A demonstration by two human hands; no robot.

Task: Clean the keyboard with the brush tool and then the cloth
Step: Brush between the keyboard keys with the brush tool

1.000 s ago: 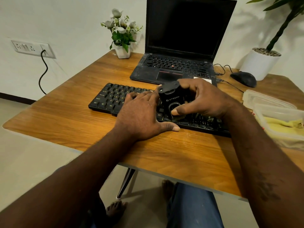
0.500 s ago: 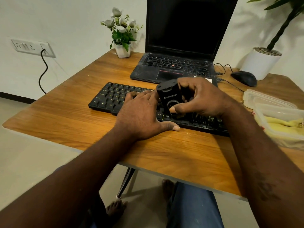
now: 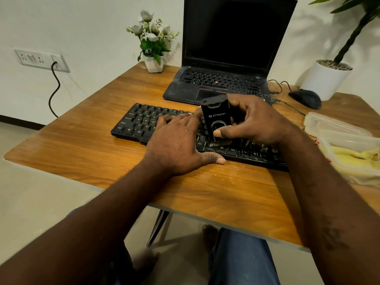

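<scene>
- Two hands are seen over a black keyboard (image 3: 144,124), which is laid across the middle of a wooden table (image 3: 82,145).
- The left hand (image 3: 174,145) is spread flat on the keys, with the fingers straight and nothing grasped; its thumb is stretched along the keyboard's near edge.
- The right hand (image 3: 257,122) is wrapped round a black brush tool (image 3: 216,118): the thumb is pressed to the tool's front face and the fingers are curled behind it.
- The brush tool is held nearly upright just beside the left hand's fingertips, and its pale bristles (image 3: 221,143) are set against the bottom rows of keys, close to an Alt key.
- A yellow cloth (image 3: 353,155) is kept inside a clear plastic container (image 3: 329,149) at the table's right edge, well apart from both hands.
- An open laptop (image 3: 226,85) with a dark screen is placed behind the keyboard.
- A black mouse (image 3: 305,98) is found to the laptop's right, near a large white planter (image 3: 324,81).
- A small white pot of flowers (image 3: 153,64) is stood at the table's far left corner.
</scene>
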